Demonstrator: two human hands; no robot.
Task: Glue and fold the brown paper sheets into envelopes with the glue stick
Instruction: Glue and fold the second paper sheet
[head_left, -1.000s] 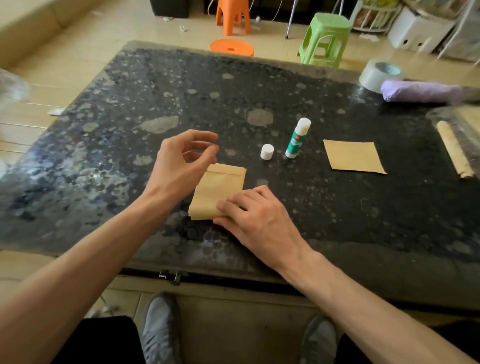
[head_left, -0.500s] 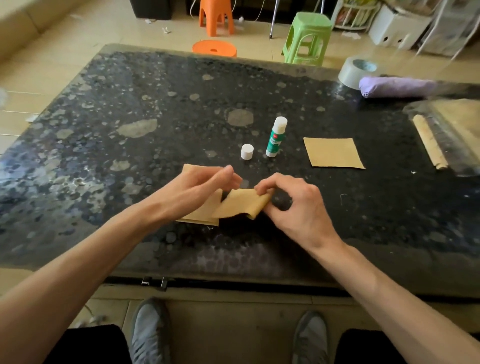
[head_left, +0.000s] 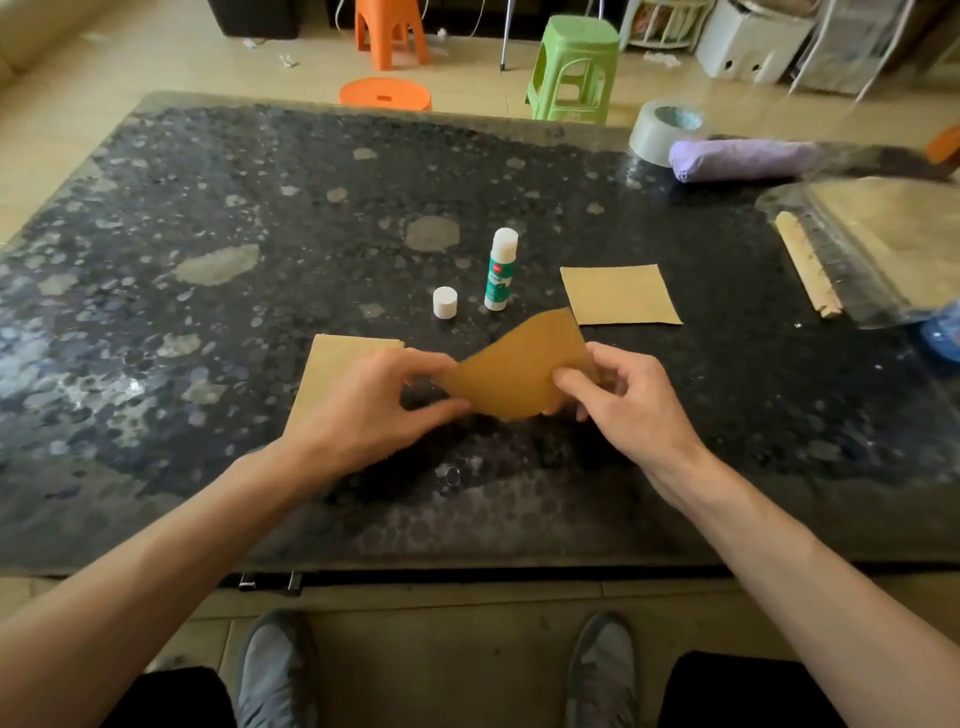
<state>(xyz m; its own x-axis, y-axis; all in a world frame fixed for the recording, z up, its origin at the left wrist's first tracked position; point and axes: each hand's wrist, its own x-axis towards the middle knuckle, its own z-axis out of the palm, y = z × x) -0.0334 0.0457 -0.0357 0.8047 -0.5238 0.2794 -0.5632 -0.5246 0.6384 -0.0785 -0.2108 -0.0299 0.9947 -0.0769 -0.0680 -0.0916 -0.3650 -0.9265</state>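
1. Hanging just above the bench (head_left: 218, 197), close to the middle of its near edge, a single brown sheet (head_left: 519, 374) was held clear of the surface and bowed into a loose curve.
2. The left hand (head_left: 374, 410) was closed on the sheet's left side, which was pinched between thumb and curled fingers. The right hand (head_left: 628, 410) was closed on the right side, with the thumb in front and the fingers behind.
3. A pile of sheets (head_left: 337, 364) lay flat under the left hand and was partly covered by it; whether it was touched could not be told.
4. The glue stick (head_left: 501, 270) stood upright and uncapped nearer the bench's middle, with its cap (head_left: 445, 302) just beside it on the left-edge side. A flat brown piece (head_left: 621, 293) lay beyond the held sheet, toward the right edge.
5. The step in hand was judged to be the bringing of a fresh sheet to a working spot.
6. To do it well, the pinches would best be kept light and at the margins, so that no stray crease is pressed in.
7. The sheet should be laid flat on bare bench beside the pile and squared to the near edge. It should be kept low enough that the standing glue stick is not knocked over.
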